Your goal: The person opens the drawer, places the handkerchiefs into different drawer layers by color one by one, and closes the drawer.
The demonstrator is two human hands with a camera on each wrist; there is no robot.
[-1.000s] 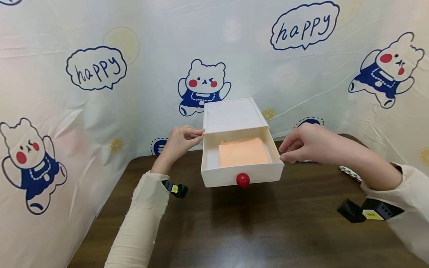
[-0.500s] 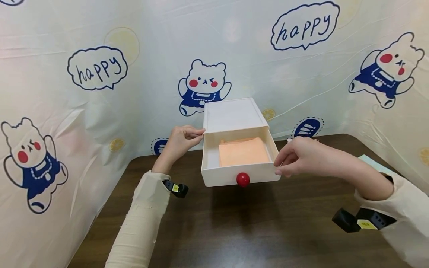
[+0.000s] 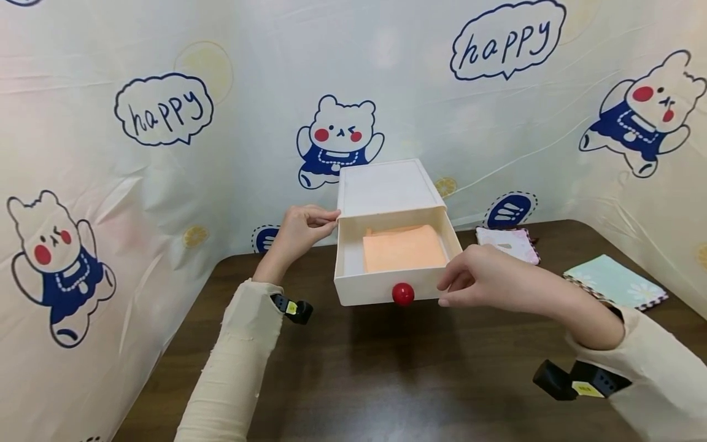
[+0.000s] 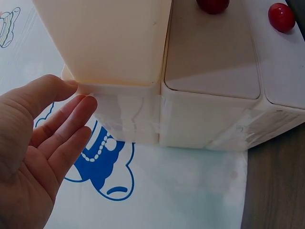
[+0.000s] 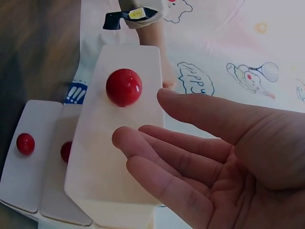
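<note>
A white drawer unit (image 3: 389, 187) stands at the back of the table, its top drawer (image 3: 359, 291) pulled out. A folded orange cloth (image 3: 405, 248) lies inside, and a round red knob (image 3: 403, 294) sits on the drawer front. At the unit's left front corner, my left hand (image 3: 298, 236) holds the edge between thumb and fingertips. My right hand (image 3: 483, 279) is at the right end of the drawer front, fingers loosely bent and nothing between them. Seen from the right wrist, the thumb and fingers (image 5: 176, 107) stand apart, near the red knob (image 5: 124, 87).
Two lower drawers with red knobs (image 5: 25, 143) are closed. A pale pink patterned cloth (image 3: 510, 244) and a mint-green cloth with flowers (image 3: 618, 281) lie on the brown table (image 3: 353, 380) to the right. A printed curtain (image 3: 248, 123) hangs behind.
My right hand has moved left and down, from beside the drawer's right corner to its front, uncovering the two cloths on the right. My left hand and the drawer stay put.
</note>
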